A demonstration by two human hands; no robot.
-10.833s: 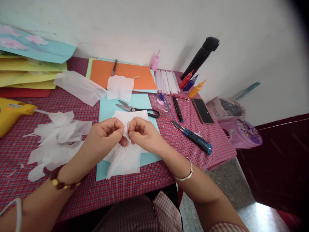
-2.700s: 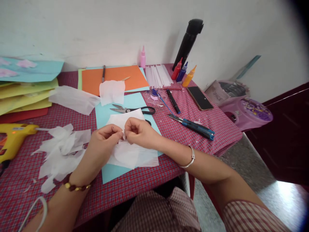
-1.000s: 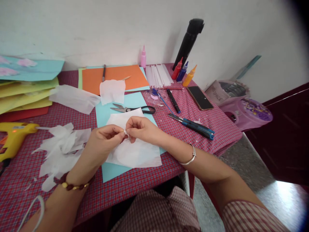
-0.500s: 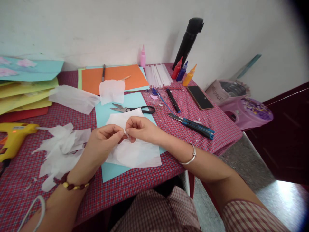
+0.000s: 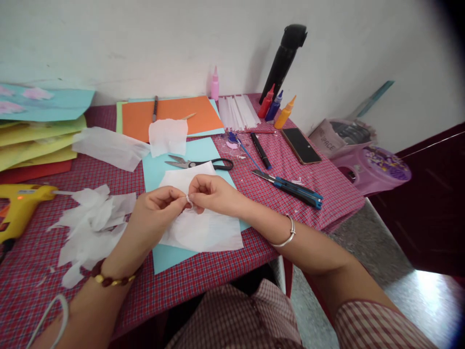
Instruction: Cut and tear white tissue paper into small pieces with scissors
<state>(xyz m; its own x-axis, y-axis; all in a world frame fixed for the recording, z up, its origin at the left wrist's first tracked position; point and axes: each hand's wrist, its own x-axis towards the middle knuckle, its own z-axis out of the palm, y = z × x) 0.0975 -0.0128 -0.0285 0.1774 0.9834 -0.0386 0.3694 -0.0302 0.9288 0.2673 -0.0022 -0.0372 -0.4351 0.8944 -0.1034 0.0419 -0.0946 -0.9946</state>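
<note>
My left hand (image 5: 160, 209) and my right hand (image 5: 212, 195) meet fingertip to fingertip, both pinching a small twisted piece of white tissue paper (image 5: 189, 200). Most of that piece is hidden by my fingers. Beneath them a white tissue sheet (image 5: 207, 235) lies on light blue paper (image 5: 165, 261). Scissors (image 5: 199, 165) rest partly open just beyond my hands, their blades to the left. Left of my left wrist is a loose pile of torn white tissue pieces (image 5: 96, 213).
A yellow glue gun (image 5: 27, 198) lies at the left edge with its light glowing. To the right are a blue utility knife (image 5: 298, 191) with its blade out, a black marker (image 5: 260, 151) and a phone (image 5: 301, 145). Glue sticks (image 5: 240, 112) and small paint bottles (image 5: 267, 103) stand or lie behind.
Between my fingertips a bit more of the twisted white paper shows. Both hands stay in nearly the same place, and the things on the table have not moved.
</note>
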